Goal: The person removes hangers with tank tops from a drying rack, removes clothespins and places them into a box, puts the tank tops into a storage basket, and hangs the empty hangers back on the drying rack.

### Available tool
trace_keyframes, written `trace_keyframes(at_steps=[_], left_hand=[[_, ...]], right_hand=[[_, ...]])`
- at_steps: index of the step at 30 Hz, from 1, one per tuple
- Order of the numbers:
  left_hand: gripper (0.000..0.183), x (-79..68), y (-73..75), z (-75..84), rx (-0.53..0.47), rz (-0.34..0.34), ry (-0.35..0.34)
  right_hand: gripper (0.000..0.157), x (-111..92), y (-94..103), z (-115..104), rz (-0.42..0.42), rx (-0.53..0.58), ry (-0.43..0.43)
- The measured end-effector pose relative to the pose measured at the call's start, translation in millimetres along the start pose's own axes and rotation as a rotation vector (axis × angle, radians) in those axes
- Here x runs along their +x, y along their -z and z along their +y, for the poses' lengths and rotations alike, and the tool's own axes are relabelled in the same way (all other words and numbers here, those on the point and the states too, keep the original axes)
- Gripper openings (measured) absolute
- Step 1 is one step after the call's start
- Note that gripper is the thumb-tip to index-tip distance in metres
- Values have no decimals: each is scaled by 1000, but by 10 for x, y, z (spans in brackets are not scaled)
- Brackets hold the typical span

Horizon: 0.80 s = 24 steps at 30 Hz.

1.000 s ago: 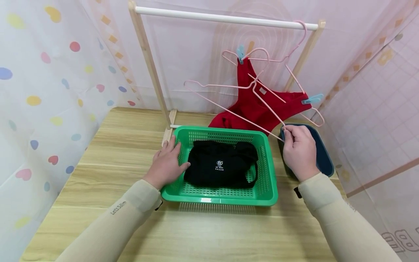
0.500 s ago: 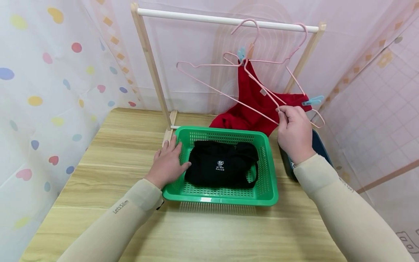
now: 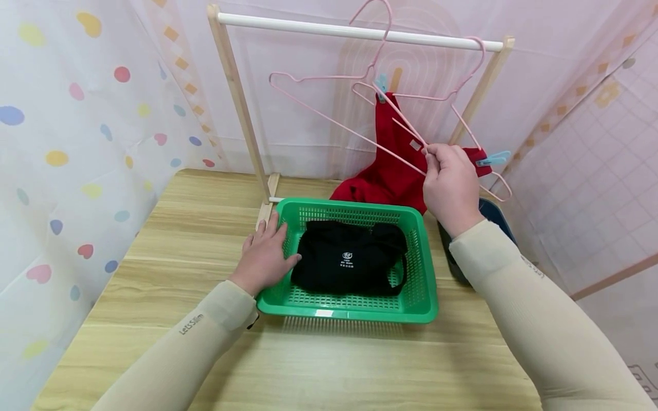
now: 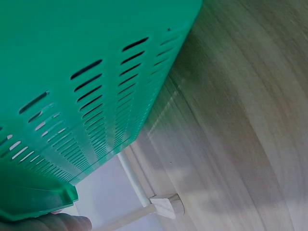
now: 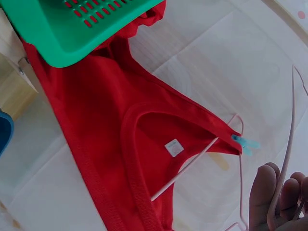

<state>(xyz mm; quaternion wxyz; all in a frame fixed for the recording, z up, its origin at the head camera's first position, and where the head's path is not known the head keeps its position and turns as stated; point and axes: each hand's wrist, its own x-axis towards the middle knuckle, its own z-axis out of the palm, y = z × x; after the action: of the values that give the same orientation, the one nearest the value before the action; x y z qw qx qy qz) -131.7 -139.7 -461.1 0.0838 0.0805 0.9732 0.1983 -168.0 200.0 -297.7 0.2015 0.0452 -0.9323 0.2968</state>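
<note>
My right hand (image 3: 452, 182) pinches one end of a pink wire hanger (image 3: 329, 119), holding it tilted in front of the drying rack. Its hook overlaps the white rail (image 3: 308, 26) in the head view. In the right wrist view the fingers (image 5: 264, 190) curl round the wire. My left hand (image 3: 264, 257) rests on the left rim of a green basket (image 3: 354, 315), fingers extended. A folded black garment (image 3: 329, 271) with white print lies inside. Behind, a red tank top (image 3: 393, 177) hangs from a second pink hanger (image 3: 424, 97), clipped by blue clothespins (image 3: 493, 159).
The rack's wooden posts (image 3: 239, 105) stand at the back of the wooden table (image 3: 169, 240). A dark blue bin (image 3: 454, 262) sits right of the basket, partly behind my right arm. Patterned curtains (image 3: 77, 142) enclose the table's back and sides.
My right hand has lifted the pink hanger up and to the left, bringing its hook from low over the red top to rail height. My left hand stays on the basket rim.
</note>
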Motion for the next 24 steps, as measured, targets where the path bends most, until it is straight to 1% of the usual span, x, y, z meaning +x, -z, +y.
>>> trace_keyframes(at_steps=[15, 24], left_hand=[[88, -9, -9, 14, 7, 10, 2], [88, -12, -14, 13, 11, 13, 5]], right_hand=[[34, 127, -72, -160, -46, 29, -6], [33, 148, -142, -222, -48, 49, -2]])
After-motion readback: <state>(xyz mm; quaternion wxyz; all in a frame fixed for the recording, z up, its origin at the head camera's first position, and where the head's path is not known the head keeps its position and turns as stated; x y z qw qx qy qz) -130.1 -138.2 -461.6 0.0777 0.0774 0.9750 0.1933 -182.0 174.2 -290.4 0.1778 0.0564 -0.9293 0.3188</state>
